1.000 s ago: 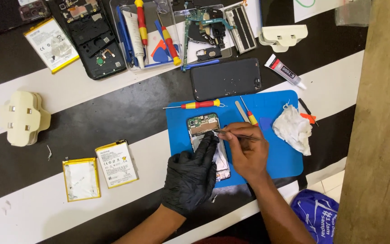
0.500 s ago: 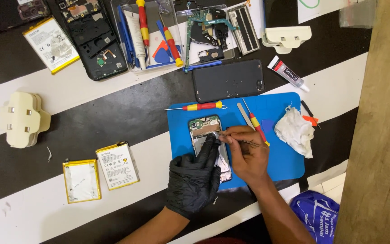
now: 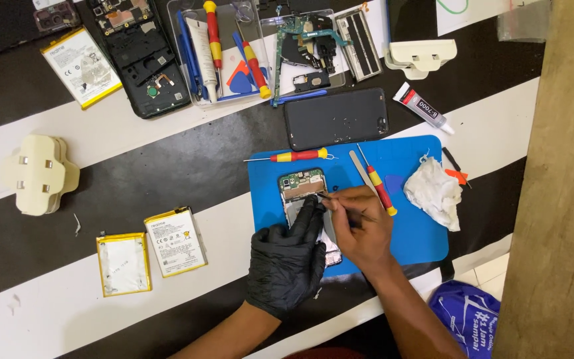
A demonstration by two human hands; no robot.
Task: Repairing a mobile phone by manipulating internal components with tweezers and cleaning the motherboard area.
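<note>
Opened phone (image 3: 303, 189): back cover off, green circuit board at its top, lying on the blue mat (image 3: 420, 239). Left hand (image 3: 287, 262), black-gloved, fingers (image 3: 310, 213) together, pressing flat on its lower half. Right hand (image 3: 360, 229), bare, pinches a thin probe (image 3: 325, 196) touching the board. Beyond: red-yellow screwdriver (image 3: 297, 156), metal spudger (image 3: 365, 171), crumpled white cloth (image 3: 433, 193), black back panel (image 3: 335, 118) on the striped worktop (image 3: 167, 159).
</note>
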